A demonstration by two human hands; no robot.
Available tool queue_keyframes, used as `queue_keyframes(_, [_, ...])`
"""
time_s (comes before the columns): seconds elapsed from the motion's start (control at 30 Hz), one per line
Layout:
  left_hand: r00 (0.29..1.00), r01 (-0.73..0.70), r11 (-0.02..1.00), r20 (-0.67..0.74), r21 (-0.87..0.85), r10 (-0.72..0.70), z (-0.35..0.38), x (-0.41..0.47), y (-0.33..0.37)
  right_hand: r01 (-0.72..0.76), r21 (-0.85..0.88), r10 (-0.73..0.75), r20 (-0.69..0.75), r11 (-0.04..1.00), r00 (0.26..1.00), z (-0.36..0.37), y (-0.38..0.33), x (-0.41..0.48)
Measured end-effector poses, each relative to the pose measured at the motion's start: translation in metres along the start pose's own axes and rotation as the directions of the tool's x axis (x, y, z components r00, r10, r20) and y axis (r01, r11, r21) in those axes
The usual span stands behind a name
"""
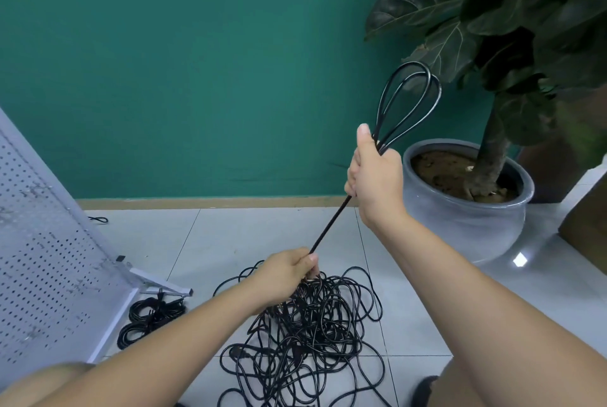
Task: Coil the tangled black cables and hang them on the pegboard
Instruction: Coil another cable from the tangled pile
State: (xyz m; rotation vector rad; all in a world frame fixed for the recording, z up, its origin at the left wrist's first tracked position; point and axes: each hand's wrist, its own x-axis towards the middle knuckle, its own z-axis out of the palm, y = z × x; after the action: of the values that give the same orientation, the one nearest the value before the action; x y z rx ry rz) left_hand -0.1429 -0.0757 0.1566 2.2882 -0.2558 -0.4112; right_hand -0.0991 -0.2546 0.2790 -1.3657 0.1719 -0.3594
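Clenched right hand (pixel 374 176): your fist grasps folded loops (pixel 407 101) of black cable, thumb up along them, wrist raised in front of the green wall (pixel 197 61). Your left hand (pixel 289 275) sits lower and pinches the same cable (pixel 331 226) between thumb and curled fingers, just above the pile (pixel 315 334). The cable runs straight and taut between the two hands.

Room to move: the tangled pile lies on the tiled floor (pixel 262 235) between the pegboard (pixel 49 258) on your left and the grey pot (pixel 466 219) on your right. It runs off the bottom edge of the view. Bare tile shows between the pile and the skirting (pixel 197 203). The pot is near your right forearm, and the loop tops are near the leaves of the plant (pixel 525 28). The pegboard leans, with its metal foot (pixel 164 285) reaching toward the pile without touching it.

Counts: two hands, both on one cable. Loops above the fist are two or three; you can't tell exactly. One tangled pile. Two finished coils (pixel 151 318) lie touching each other beside the pegboard foot. One small stray loop (pixel 98 219) lies by the skirting behind the pegboard. One pot, one plant.
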Motion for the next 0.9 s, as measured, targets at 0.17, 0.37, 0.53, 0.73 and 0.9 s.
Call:
queue_keyframes(0.17, [0.994, 0.0, 0.997, 0.11, 0.081, -0.009, -0.003, 0.005, -0.011, 0.112, -0.279, -0.101, 0.051, 0.954, 0.994, -0.006, 0.004, 0.001])
queue_keyframes(0.37, [0.98, -0.199, 0.946, 0.056, 0.255, 0.191, -0.031, -0.013, 0.037, 0.292, -0.632, -0.188, 0.229, 0.718, 0.955, -0.011, 0.004, -0.005])
queue_keyframes(0.53, [0.872, -0.359, 0.93, -0.325, 0.083, 0.366, -0.096, -0.038, 0.088, 0.136, -0.578, 0.03, 0.268, 0.805, 0.963, -0.006, 0.015, -0.008])
queue_keyframes(0.73, [0.821, -0.409, 0.907, -0.392, 0.1, 0.414, -0.109, -0.042, 0.09, -0.018, -0.426, 0.189, 0.363, 0.905, 0.912, 0.008, 0.02, -0.032])
queue_keyframes(0.9, [0.669, -0.482, 0.843, -0.52, 0.24, 0.531, -0.118, -0.03, 0.08, -0.176, -0.283, 0.299, 0.481, 0.943, 0.824, 0.02, 0.03, -0.058])
